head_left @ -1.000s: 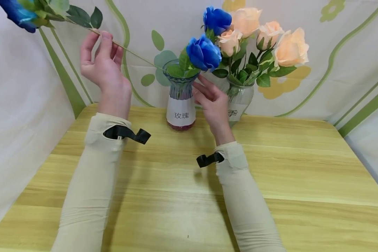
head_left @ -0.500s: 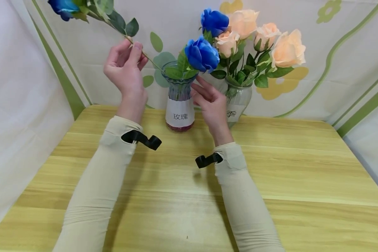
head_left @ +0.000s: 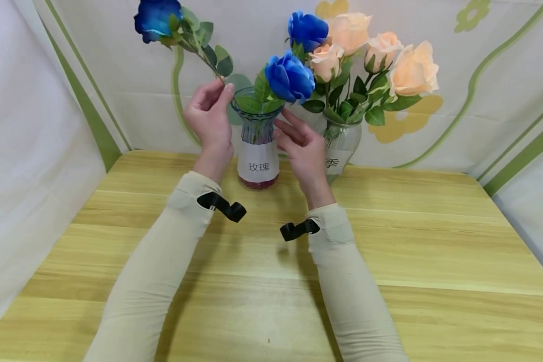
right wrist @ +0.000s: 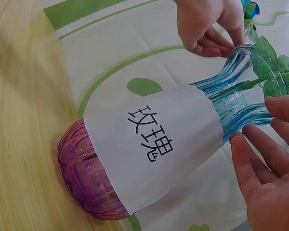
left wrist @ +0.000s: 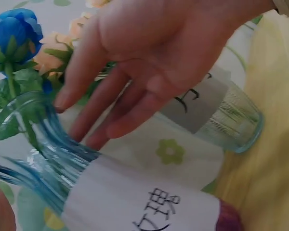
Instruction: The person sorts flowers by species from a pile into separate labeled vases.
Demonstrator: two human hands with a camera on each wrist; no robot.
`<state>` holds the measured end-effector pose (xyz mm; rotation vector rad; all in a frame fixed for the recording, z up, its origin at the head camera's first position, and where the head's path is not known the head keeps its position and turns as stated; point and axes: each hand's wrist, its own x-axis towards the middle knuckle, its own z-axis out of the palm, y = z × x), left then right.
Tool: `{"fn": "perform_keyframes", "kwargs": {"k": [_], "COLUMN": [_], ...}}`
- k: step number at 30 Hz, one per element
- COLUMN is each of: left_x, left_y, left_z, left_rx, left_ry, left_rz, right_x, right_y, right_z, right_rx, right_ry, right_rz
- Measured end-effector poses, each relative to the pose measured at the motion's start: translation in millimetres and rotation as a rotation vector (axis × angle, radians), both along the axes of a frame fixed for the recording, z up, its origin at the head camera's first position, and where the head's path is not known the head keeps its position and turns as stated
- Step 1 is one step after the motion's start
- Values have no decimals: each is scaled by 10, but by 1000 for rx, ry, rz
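Note:
In the head view my left hand [head_left: 210,113] pinches the thin stem of a blue rose [head_left: 157,20] between thumb and fingertips. The flower leans up and left, and its lower stem end is hidden at the rim of a blue-and-purple glass vase [head_left: 259,133]. That vase wears a white paper label [right wrist: 144,144] with black characters. A blue rose [head_left: 289,78] with leaves stands in it. My right hand [head_left: 303,146] is at the vase's right side, fingers loosely bent, fingertips right at the neck, as the right wrist view also shows.
Close on the right stands a clear glass vase [head_left: 350,138] with several peach roses [head_left: 414,70] and a label. Another blue rose [head_left: 307,31] rises behind the first. The wooden table [head_left: 253,281] ends at a patterned cloth backdrop [head_left: 434,125].
My left hand has moved right and down toward the vase, bringing the blue rose along and turning its stem steeper. The right hand has stayed beside the vase.

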<state>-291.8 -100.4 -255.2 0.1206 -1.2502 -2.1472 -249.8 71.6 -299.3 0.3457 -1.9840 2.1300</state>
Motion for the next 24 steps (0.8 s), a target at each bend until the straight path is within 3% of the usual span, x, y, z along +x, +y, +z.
{"fn": "perform_keyframes", "kwargs": {"k": [4,12,17,24], "left_x": [22,65,91,163], "left_y": [34,21,-23,-62], "left_z": [-25,-15,-33,-87], "left_rx": [44,179,282,274], "left_ry": [-24,-100,-119,-95], "left_rz": [-36,-177,-221,-246], "right_x": [-3,-7,-3,-21], "right_y": [-6,10,-14,-30], "right_z": [5,25,15,-3], "right_rx": [2,4,-11,-10], "right_ry": [-10,-11,-15,-7], "right_rz": [-1,-12,-1,2]}}
